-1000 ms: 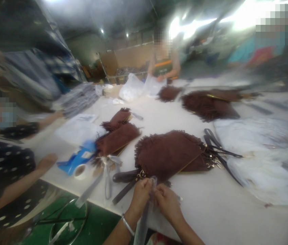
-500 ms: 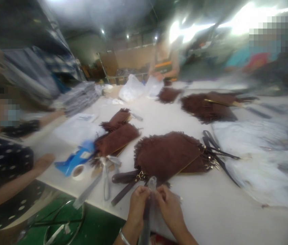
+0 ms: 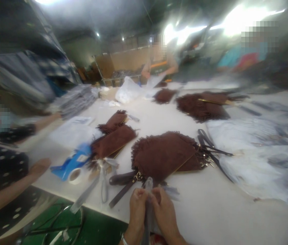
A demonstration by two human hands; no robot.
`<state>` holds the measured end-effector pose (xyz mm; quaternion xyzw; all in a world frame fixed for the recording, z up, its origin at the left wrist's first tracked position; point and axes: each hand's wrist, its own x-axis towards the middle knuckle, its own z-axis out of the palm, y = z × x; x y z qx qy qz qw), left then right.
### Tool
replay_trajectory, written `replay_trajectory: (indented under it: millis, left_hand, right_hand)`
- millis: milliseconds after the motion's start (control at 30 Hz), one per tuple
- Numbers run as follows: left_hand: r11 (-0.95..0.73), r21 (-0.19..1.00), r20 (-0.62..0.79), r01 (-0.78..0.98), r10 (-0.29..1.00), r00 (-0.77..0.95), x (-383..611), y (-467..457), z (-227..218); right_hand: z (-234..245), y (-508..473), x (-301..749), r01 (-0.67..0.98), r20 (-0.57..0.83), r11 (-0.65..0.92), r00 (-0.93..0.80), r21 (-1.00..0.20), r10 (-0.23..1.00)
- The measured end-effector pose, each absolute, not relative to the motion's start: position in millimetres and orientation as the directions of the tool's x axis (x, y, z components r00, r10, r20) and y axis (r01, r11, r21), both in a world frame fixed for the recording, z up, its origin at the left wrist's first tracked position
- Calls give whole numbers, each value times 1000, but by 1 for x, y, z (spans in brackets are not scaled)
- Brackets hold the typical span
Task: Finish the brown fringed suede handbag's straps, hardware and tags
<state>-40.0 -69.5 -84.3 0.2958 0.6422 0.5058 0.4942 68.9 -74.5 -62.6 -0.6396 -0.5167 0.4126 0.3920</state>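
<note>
My left hand (image 3: 136, 207) and my right hand (image 3: 164, 212) are closed side by side on a long strap in a clear plastic sleeve (image 3: 148, 185), held upright over the near edge of the white table (image 3: 210, 211). Just beyond them lies a brown fringed suede bag (image 3: 164, 154) with dark straps and gold clasps. Smaller brown fringed pieces (image 3: 113, 137) lie to its left.
A blue tape dispenser (image 3: 71, 165) sits near a co-worker's hand (image 3: 39, 166) at the left. More brown fringed bags (image 3: 201, 107) lie farther back. Clear plastic bags (image 3: 256, 153) cover the right side. Another person stands at the far end. A metal stool ring (image 3: 64, 224) is below left.
My hands have slid slightly down and toward me along the sleeved strap, closer together. The view has shifted a little; the bags have not moved.
</note>
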Motion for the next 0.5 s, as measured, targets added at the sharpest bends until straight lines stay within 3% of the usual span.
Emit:
replay_trajectory:
  millis: [133, 333, 500]
  left_hand:
    - [325, 935, -354, -141, 886, -300, -40, -69, -80]
    - [276, 956, -239, 99, 930, -280, -44, -67, -78]
    - [239, 950, -189, 201, 953, -238, -40, -69, -72]
  right_hand:
    - [-68, -82, 70, 299, -134, -166, 124, -940, 983]
    - [-62, -80, 67, 366, -65, -101, 110, -925, 992]
    - [-63, -79, 69, 427, 4, -35, 90, -904, 996]
